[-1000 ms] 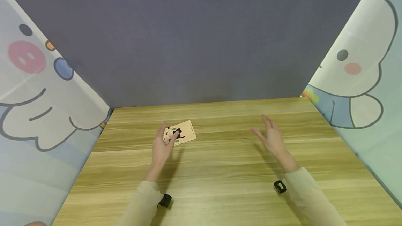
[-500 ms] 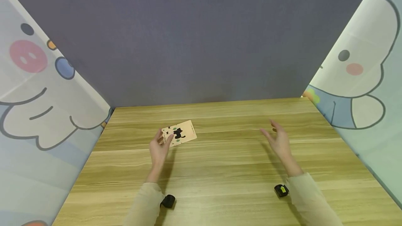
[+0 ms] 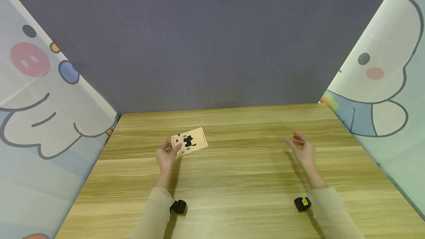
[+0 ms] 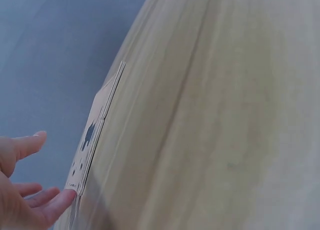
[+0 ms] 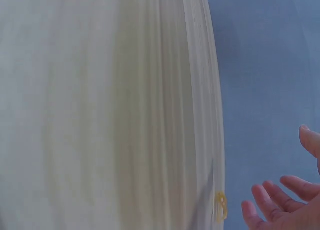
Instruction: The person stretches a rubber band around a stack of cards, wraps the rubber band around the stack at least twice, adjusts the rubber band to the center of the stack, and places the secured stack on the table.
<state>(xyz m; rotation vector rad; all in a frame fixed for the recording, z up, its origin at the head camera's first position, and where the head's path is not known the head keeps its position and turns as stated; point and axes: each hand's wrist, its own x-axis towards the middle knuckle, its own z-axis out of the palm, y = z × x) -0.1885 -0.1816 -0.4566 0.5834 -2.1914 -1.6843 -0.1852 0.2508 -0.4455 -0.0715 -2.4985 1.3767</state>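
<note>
On the table (image 3: 232, 180) lies a flat cream card-like piece (image 3: 196, 139) printed with a black cat and a striped half. Seen nearly edge-on in the left wrist view, the same cat-printed piece (image 4: 92, 135) shows a layered side. My left hand (image 3: 166, 156) is at its left end, fingers loosely bent, the thumb overlapping the print in the head view. In the left wrist view that thumb (image 4: 31, 145) stands away from the piece, while a fingertip is right at its lower end. My right hand (image 3: 304, 154) hovers over the right side of the table, holding nothing, fingers relaxed and spread.
A dark grey panel (image 3: 216, 47) rises behind the table. Cartoon-printed sheets flank it, one on the left (image 3: 53, 121) and one on the right (image 3: 382, 84). A small yellow looped shape (image 5: 220, 206) shows at the table's edge in the right wrist view.
My left hand has drawn back slightly toward me and left, uncovering more of the cat print. My right hand has moved right and nearer to me. The card-like piece stays put.
</note>
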